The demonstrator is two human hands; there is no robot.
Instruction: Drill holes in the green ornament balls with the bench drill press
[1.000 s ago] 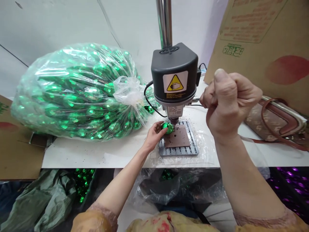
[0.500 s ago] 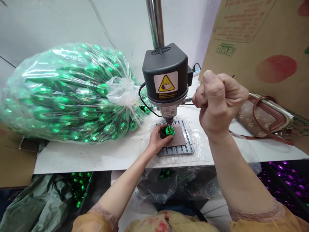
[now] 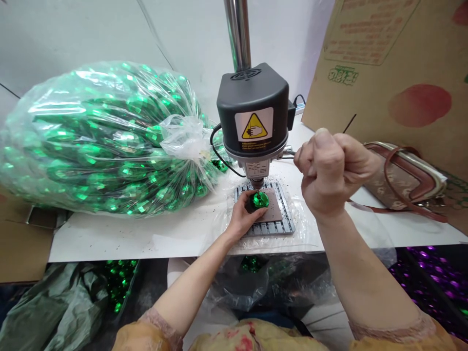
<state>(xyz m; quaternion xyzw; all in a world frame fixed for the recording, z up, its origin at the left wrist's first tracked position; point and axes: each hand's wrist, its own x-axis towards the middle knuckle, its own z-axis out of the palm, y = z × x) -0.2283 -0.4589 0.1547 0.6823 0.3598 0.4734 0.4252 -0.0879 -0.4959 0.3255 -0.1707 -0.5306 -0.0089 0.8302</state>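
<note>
A shiny green faceted ball (image 3: 261, 200) rests on a brown square board over the slotted metal base (image 3: 287, 226) of a small bench drill press (image 3: 253, 112). My left hand (image 3: 245, 209) holds the ball from its left side, thumb in front and fingers behind. The drill chuck (image 3: 257, 184) is directly above the ball, and the thin bit reaches its top. To the right of the motor housing, my right hand (image 3: 331, 168) is closed in a fist around the press's feed lever (image 3: 288, 151); most of the lever is hidden by the fingers.
A large clear bag (image 3: 106, 141) of green faceted balls lies to the left. At right stand a cardboard box (image 3: 369, 92) and a handbag (image 3: 405, 180). Dark shavings dot the white table (image 3: 127, 239). Below its edge are green balls (image 3: 119, 287) and purple balls (image 3: 435, 268).
My right fist has come down a little with the lever. The ball and my left hand have shifted slightly to the right, and the bit now meets the ball's top.
</note>
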